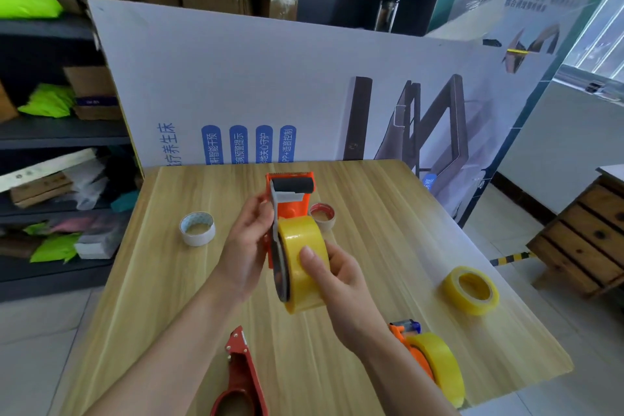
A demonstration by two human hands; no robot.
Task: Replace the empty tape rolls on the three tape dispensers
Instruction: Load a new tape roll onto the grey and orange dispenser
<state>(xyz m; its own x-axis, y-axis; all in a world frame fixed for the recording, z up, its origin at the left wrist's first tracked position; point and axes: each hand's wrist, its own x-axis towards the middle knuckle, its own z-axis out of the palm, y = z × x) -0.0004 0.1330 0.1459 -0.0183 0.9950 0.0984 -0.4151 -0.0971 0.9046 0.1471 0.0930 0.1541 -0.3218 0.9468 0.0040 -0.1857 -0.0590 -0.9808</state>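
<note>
Gripping the orange dispenser (291,204) is the left hand (246,246), right hand (341,284) clasping its yellow roll (300,235)

Above the worktop (371,246), the left hand (250,243) holds an orange dispenser (292,203); the right hand (337,277) grips the yellow roll (302,246) on it. A spare roll (471,289), a white core (197,230) and a red dispenser (241,378) lie around.

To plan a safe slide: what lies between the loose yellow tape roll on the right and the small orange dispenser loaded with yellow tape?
Nothing: between the yellow roll and the orange dispenser, the head view shows only bare light wooden table.
</note>
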